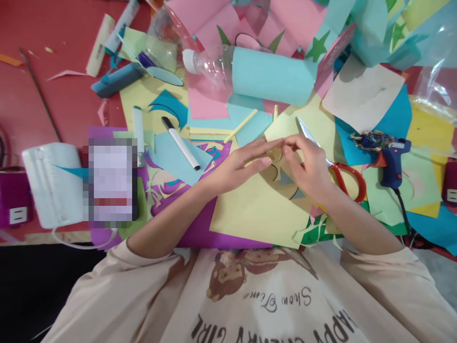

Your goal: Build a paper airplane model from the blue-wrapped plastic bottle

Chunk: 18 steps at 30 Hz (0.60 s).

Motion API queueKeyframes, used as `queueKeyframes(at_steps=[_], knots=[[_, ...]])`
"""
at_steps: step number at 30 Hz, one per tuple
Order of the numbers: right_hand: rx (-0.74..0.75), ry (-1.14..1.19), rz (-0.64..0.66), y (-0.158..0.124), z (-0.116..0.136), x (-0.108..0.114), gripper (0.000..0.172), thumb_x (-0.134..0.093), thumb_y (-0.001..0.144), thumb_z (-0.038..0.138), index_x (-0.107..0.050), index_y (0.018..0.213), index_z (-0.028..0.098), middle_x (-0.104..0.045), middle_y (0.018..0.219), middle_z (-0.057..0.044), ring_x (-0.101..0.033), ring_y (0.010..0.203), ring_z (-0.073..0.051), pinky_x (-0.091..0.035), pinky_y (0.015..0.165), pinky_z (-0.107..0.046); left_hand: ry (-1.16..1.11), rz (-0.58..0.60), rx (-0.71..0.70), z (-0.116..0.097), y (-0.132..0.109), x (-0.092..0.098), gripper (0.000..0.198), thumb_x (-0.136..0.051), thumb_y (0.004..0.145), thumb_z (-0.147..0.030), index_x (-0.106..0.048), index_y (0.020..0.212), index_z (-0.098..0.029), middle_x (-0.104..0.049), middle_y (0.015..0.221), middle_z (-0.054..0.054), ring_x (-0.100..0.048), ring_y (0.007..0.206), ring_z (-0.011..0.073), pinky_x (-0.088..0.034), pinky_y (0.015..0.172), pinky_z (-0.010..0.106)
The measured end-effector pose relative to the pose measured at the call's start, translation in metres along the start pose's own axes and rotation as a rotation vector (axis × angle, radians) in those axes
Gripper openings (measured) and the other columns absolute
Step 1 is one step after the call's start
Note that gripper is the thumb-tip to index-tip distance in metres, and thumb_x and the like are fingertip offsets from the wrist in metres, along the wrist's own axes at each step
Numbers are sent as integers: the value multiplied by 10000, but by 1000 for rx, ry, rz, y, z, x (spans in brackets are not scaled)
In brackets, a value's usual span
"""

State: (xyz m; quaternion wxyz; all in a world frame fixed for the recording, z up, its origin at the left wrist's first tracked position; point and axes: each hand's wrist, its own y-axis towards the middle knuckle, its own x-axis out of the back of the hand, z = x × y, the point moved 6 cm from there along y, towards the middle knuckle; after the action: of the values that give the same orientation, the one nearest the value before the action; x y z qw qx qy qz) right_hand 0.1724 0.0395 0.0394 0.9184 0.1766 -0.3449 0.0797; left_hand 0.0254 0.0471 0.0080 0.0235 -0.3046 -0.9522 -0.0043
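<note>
Right hand is pinching at outstretched left hand, contents unclear; bottle is lying toward twelve o'clock, body already papered, neck bare.

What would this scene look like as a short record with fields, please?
Left hand: fingers extended, thumb apart, fingertips at the right hand
Right hand: fingers bent; whether it pinches anything is unclear
Under the hands: pale yellow sheet
Beside the right hand: red-handled scissors
Farther right: blue glue gun
Beyond the hands: bottle on its side, white cap, light blue wrap
Nearest marker: white with black ends
</note>
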Motion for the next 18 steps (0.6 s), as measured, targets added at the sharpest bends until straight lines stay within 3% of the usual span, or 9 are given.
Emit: queueKeyframes(at_steps=[3, 5, 7, 9, 12, 18], knots=[[-87, 62, 0, 2, -8, 1, 108, -422, 966, 253, -517, 920, 233, -645, 868, -26, -634, 806, -172, -528, 723, -335, -96, -40, 94, 10, -1, 1, 492, -592, 858, -566, -618, 1286, -325, -565, 1412, 37, -555, 1276, 272, -416, 1111, 435], [-30, -15, 14, 3, -8, -1, 128, -461, 947, 266, -531, 1044, 218, -663, 1047, -81, -631, 1008, -222, -529, 871, -406, -163, -48, 130, 14, -1, 2, 507, -603, 844, -579, -625, 1278, -318, -553, 1429, 38, -568, 1265, 273, -412, 1120, 440], [28, -103, 66, 2, -9, -8, 347, -489, 942, 315, -479, 1262, 181, -562, 1340, -158, -491, 1299, -285, -422, 1074, -496, -228, -64, 144, 16, -1, 3, 504, -622, 830, -583, -647, 1253, -308, -556, 1428, 39, -541, 1300, 284, -396, 1138, 456], [31, -149, 150, 1, -11, -16, 524, -442, 969, 391, -347, 1435, 170, -365, 1539, -167, -268, 1470, -300, -267, 1190, -541, -321, -93, 150, 17, 0, 4, 475, -636, 820, -583, -688, 1193, -295, -564, 1419, 38, -509, 1335, 295, -394, 1145, 466], [-9, -137, 243, -2, -14, -22, 594, -307, 1005, 453, -197, 1534, 208, -213, 1623, -112, -107, 1521, -274, -162, 1227, -559, -484, -120, 140, 18, 2, 6, 383, -650, 818, -555, -739, 1089, -300, -598, 1378, 24, -559, 1288, 286, -437, 1117, 465], [-43, -57, 251, -4, -15, -16, 574, -203, 1028, 430, -69, 1567, 285, -112, 1654, -27, -54, 1526, -236, -134, 1239, -545, -573, -76, 159, 14, 4, 3, 379, -649, 799, -557, -748, 1065, -305, -610, 1360, 15, -604, 1236, 282, -472, 1091, 458]])
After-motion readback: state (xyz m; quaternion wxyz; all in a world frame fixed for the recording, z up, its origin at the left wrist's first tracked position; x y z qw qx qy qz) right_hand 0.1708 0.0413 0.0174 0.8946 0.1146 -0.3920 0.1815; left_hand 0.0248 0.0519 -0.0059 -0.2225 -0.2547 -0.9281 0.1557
